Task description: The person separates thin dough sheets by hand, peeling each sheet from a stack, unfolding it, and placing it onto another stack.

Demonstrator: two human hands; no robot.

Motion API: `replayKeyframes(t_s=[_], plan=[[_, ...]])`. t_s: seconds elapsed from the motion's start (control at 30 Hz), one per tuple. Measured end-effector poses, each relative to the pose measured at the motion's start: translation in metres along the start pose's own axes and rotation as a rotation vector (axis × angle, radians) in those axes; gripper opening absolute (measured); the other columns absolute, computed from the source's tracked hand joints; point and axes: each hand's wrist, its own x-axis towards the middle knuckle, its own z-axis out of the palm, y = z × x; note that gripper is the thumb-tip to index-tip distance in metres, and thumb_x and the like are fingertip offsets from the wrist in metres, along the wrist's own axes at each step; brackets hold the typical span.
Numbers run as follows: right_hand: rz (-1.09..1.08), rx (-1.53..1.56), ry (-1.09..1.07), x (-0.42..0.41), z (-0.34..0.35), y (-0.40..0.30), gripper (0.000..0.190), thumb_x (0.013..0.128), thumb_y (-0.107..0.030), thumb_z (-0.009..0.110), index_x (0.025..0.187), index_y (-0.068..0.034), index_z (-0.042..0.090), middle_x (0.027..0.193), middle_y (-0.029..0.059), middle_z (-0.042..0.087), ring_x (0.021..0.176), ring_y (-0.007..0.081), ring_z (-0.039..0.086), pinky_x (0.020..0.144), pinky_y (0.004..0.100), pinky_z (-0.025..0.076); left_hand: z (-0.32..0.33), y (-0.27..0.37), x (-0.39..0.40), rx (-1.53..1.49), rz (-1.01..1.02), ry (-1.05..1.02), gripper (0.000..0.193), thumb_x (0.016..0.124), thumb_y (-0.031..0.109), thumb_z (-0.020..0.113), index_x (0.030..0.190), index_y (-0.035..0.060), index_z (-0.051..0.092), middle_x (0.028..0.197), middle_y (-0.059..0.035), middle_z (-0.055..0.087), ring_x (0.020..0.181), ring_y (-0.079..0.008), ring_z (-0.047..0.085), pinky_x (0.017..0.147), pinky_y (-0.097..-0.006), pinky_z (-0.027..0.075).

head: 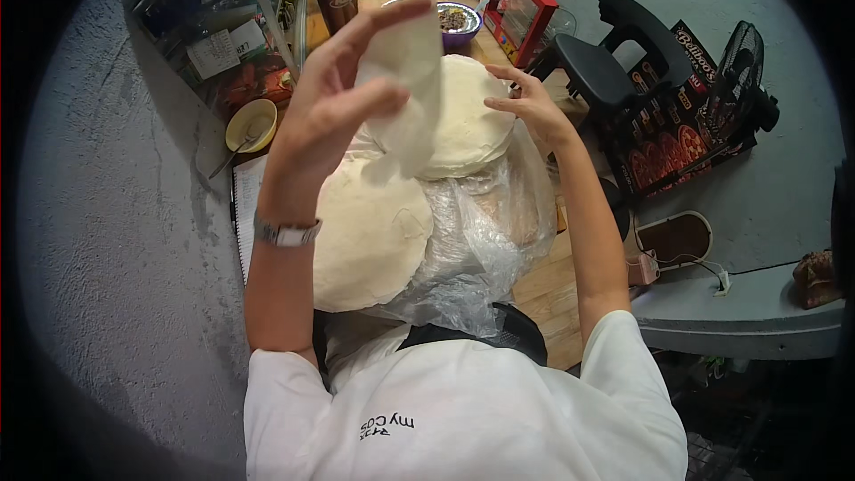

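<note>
My left hand (334, 90) is raised and holds up a thin, pale, translucent dough wrapper (404, 90), which hangs limp and blurred. Behind it lies a round stack of similar wrappers (467, 117). At that stack's right edge is my right hand (531, 103), thumb and fingers spread and seemingly touching the rim. Closer to my body, a second round of wrappers (374, 240) rests on the left, partly behind my left forearm. Crumpled clear plastic wrap (467, 240) spreads under and beside both rounds.
A yellow bowl with a spoon (250, 127) and a spiral notebook (247, 207) are on the left. Farther back stand a brown tumbler (336, 0) and a purple-rimmed bowl (461, 19). A black chair (594, 63) and a fan (735, 80) stand to the right.
</note>
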Motion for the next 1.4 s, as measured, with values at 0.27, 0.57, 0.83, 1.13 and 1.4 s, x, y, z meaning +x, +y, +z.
replayKeyframes(t_s=[0.27,0.57,0.83,1.13,1.4], plan=[[-0.031,0.156,0.323,0.001,0.007,0.051,0.038,0.109,-0.031,0.057,0.131,-0.002,0.066,0.118,0.0056,0.069,0.101,0.0111,0.062,0.089,0.0277,0.049,-0.036,-0.139,0.032,0.100,-0.265,-0.005,0.070,0.082,0.007,0.061,0.152,0.0086,0.054,0.141,-0.0040,0.061,0.101,-0.0089,0.062,0.085,-0.0243,0.052],[-0.199,-0.251,0.423,-0.008,0.048,0.053,0.055,0.106,-0.034,0.057,0.145,0.005,0.050,0.139,0.0245,0.061,0.131,0.0349,0.057,0.115,0.0419,0.039,-0.064,-0.199,0.027,0.576,-0.219,-0.045,0.065,0.087,0.013,0.064,0.152,0.0103,0.054,0.142,-0.0091,0.057,0.098,-0.0155,0.063,0.085,-0.0311,0.053],[-0.014,-0.514,0.596,0.016,0.067,0.061,0.044,0.104,-0.023,0.054,0.144,-0.005,0.051,0.143,0.0192,0.059,0.137,0.0376,0.052,0.117,0.0677,0.025,-0.058,-0.218,0.020,1.001,-0.307,0.115,0.061,0.094,0.032,0.065,0.148,0.0045,0.052,0.145,-0.0292,0.050,0.135,-0.0495,0.049,0.116,-0.0542,0.039],[0.153,-0.661,0.589,0.026,0.073,0.043,0.053,0.107,-0.038,0.050,0.151,-0.008,0.050,0.152,0.0190,0.052,0.150,0.0411,0.036,0.117,0.0757,0.015,-0.053,-0.212,0.020,1.043,-0.383,0.110,0.058,0.104,0.040,0.054,0.146,0.0004,0.054,0.147,-0.0327,0.052,0.137,-0.0507,0.049,0.117,-0.0553,0.038],[-0.292,-1.046,-0.069,-0.037,0.073,0.005,0.098,0.078,-0.067,0.077,0.162,-0.032,0.041,0.175,0.0151,0.017,0.161,0.0465,0.002,0.121,0.0774,-0.001,-0.086,-0.138,-0.010,0.605,-0.338,-0.013,0.060,0.106,0.040,0.061,0.148,-0.0024,0.052,0.130,-0.0202,0.065,0.117,-0.0281,0.065,0.099,-0.0383,0.053]])
